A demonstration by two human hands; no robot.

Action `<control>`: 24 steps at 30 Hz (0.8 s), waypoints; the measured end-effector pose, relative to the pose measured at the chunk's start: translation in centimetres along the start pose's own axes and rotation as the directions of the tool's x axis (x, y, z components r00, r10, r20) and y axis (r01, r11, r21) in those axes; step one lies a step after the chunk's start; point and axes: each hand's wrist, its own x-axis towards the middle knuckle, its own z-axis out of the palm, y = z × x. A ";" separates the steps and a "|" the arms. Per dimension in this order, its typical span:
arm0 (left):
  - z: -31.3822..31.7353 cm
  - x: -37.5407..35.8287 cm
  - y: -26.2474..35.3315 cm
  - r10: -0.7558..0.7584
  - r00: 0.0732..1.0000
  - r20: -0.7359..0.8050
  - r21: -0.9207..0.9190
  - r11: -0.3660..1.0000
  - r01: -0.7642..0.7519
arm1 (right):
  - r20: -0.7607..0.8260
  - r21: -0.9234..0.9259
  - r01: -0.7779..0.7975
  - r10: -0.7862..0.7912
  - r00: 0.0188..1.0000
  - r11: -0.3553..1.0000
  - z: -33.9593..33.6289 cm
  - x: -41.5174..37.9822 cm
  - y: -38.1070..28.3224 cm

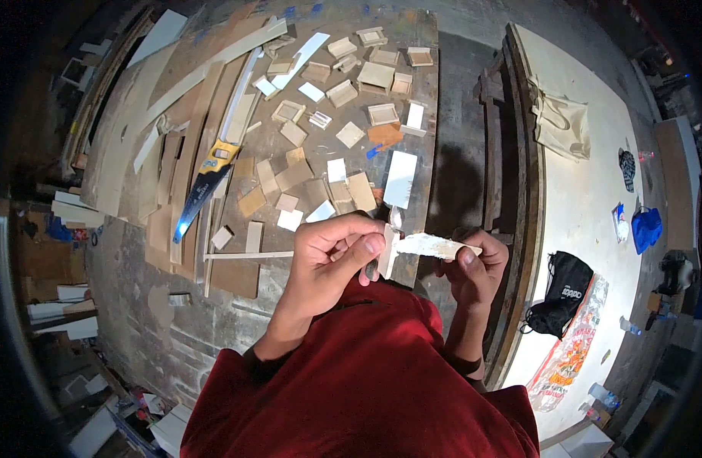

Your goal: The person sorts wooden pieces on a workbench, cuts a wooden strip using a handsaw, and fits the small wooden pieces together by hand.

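Between the thumb and fingers of my left hand (328,248) is a small wooden block (388,256), held near the table's front edge. My right hand (479,273) pinches a flat wooden stick (454,248) whose left part is coated in a white, paste-like substance (423,243). The coated end meets or nearly meets the block; contact is hard to tell. Just beyond my hands lies a white-faced board (400,180), with a small whitish blob (396,217) below it. The fingertips of my right hand are partly hidden behind the stick.
Many small wooden pieces and box-like frames (376,77) cover the worktable (290,214). A yellow-handled handsaw (203,187) and long planks (190,164) lie at left. On a pale table (522,221) at right are a tote bag (561,126) and a black drawstring bag (562,294).
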 end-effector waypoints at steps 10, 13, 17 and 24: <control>0.1 0.1 0.1 -0.018 1.000 0.010 -0.019 1.000 0.018 | 0.012 -0.068 -0.003 0.004 1.000 0.998 -0.7 0.0 -1.0; 0.0 -0.1 -0.3 -0.016 1.000 0.002 -0.009 1.000 0.016 | -0.011 -0.061 -0.018 0.017 1.000 0.998 -0.1 0.2 -1.3; 0.2 0.1 -0.1 -0.046 0.998 -0.031 -0.005 0.999 0.045 | 0.096 -0.112 0.017 -0.006 0.995 0.994 -1.1 0.1 -0.8; 0.5 0.1 -0.2 -0.042 0.999 -0.007 -0.035 0.999 0.042 | -0.031 -0.042 -0.035 0.034 0.999 0.998 -0.5 0.0 -1.2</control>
